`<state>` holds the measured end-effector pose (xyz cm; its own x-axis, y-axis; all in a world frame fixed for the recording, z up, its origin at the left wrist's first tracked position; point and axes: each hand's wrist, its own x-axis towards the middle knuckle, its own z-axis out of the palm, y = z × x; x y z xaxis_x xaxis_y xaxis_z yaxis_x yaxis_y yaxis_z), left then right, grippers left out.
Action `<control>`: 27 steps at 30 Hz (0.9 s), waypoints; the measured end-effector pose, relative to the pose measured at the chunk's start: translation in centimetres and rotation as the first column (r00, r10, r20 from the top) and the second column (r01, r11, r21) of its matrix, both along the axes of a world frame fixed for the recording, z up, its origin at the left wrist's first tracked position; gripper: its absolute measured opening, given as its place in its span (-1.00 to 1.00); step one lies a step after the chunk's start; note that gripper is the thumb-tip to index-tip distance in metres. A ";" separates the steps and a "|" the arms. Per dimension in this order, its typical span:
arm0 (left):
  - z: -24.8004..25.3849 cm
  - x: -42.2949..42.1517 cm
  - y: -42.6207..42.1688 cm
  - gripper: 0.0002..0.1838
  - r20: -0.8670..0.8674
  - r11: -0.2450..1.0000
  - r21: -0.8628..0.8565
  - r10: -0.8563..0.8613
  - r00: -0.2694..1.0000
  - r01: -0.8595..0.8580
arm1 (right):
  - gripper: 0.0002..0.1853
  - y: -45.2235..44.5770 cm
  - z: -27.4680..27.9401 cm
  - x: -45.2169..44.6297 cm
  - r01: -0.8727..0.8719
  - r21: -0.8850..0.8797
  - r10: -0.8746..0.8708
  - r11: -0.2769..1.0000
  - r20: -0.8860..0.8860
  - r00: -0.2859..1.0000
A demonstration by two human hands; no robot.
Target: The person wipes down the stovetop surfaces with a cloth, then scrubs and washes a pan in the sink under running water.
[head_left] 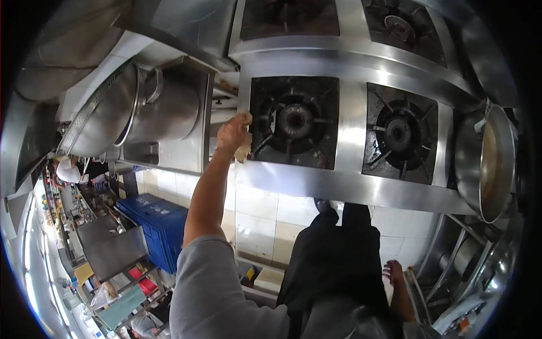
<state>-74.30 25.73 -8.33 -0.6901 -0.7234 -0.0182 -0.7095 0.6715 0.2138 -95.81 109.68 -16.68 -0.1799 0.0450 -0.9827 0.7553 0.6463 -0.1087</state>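
My left hand (230,135) is closed on a beige cloth (244,151) at the left edge of the steel stove (352,135). Part of the cloth hangs out below my fingers, beside the front left burner (293,118). Low at my side is my right hand (391,272), with its fingers loosely apart and nothing in them. The front right burner (398,131) has a black grate and a shiny, wet-looking patch at its left.
A big steel pot (169,107) and a perforated colander (99,116) lie left of the stove. At the right stands a wide pan (497,164) with brownish contents. A blue bin (152,226) is on the tiled floor. Another person (69,169) is far left.
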 end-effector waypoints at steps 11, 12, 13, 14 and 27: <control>0.5 0.8 1.6 -0.75 0.272 0.990 0.126 0.032 0.962 -0.069 | -0.81 -7.3 0.6 -3.6 -0.068 -0.070 0.060 0.995 -0.107 0.992; 0.3 0.4 1.3 -0.77 0.276 0.995 0.077 0.042 0.960 -0.066 | -0.81 -7.2 0.4 -3.4 -0.078 -0.063 0.071 0.995 -0.108 0.992; 0.5 0.4 1.6 -0.79 0.278 0.998 0.026 0.054 0.959 -0.064 | -0.82 -7.1 0.2 -3.5 -0.100 -0.073 0.092 0.992 -0.107 0.990; 0.9 2.1 4.5 -0.80 0.198 0.998 0.035 0.051 0.979 -0.059 | -0.83 -7.1 0.3 -4.1 -0.119 -0.089 0.109 0.989 -0.111 0.988; -0.8 8.5 15.6 -0.82 -0.309 0.945 -0.091 0.272 0.912 -0.313 | -0.79 0.9 3.3 -1.2 0.055 0.068 -0.049 0.996 -0.078 0.996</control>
<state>-65.81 41.36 -9.15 -0.4078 -0.8747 0.2621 -0.7995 0.4807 0.3602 -97.03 110.60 -13.42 -0.2498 0.1247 -0.9602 0.7794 0.6144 -0.1229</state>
